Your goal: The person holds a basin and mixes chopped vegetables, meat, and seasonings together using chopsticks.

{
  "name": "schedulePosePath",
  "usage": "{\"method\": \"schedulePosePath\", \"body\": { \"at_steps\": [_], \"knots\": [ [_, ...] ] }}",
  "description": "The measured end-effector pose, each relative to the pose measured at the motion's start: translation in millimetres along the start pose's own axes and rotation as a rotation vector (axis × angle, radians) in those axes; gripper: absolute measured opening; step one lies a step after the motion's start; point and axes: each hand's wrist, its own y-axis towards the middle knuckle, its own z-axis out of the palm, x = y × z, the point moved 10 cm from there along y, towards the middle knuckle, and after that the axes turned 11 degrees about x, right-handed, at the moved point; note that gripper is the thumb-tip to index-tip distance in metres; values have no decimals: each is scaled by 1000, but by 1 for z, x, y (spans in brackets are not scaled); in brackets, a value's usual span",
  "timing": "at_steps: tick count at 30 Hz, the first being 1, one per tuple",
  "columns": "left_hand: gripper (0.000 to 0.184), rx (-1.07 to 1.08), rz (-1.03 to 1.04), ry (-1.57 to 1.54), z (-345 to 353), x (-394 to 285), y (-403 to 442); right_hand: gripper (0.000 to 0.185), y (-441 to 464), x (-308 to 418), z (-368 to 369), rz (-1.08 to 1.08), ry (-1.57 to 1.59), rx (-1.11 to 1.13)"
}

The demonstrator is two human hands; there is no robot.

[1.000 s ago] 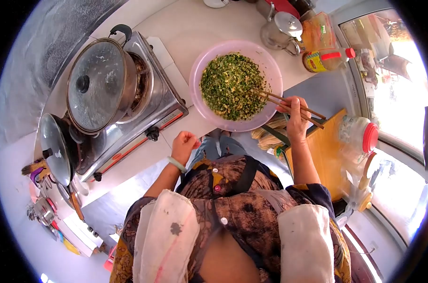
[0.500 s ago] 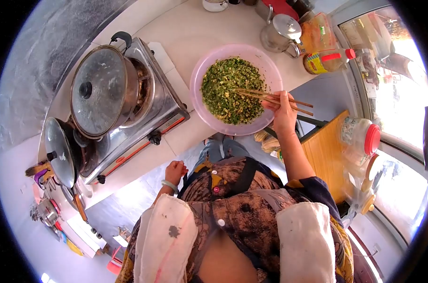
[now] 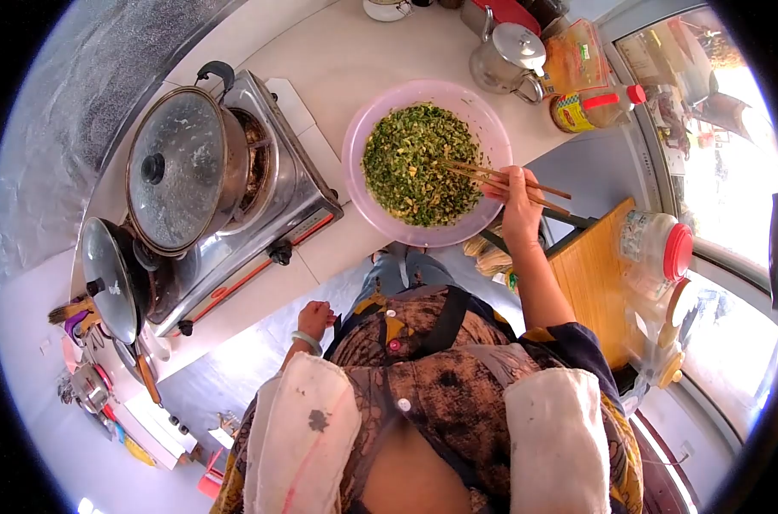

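Observation:
My right hand [image 3: 521,206] grips a pair of wooden chopsticks [image 3: 547,194] at the right rim of a pale pink bowl [image 3: 360,206]. Their tips are in a chopped green mixture [image 3: 415,163] with small yellow bits, which fills much of the bowl. Down by my side, left of my body, my left hand [image 3: 316,319] is curled closed with nothing visible in it. A pale bangle [image 3: 307,341] circles that wrist.
Left of the bowl is a gas stove [image 3: 278,171] bearing a lidded pot [image 3: 179,167] and a lidded pan [image 3: 110,274]. A metal kettle [image 3: 502,64] and an oil bottle [image 3: 590,110] stand at the back right. Jars [image 3: 655,248] line a wooden surface [image 3: 590,265] at right.
The chopstick tips have shifted slightly to the right within the green mixture, still in my right hand's grip. My left hand has dropped a little and stays curled.

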Motion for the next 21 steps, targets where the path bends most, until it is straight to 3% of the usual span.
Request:
{"method": "schedulePosePath", "body": {
  "at_steps": [6,13,21],
  "knots": [
    [24,-14,22,-47,0,7,1,27,3,-27,31,142,164,14],
    [24,-21,6,25,2,1,-4,26,-4,-35,20,254,359,-12],
    [23,-37,-5,16,-1,3,-3,24,-14,4,22,238,491,37]
  ]
}}
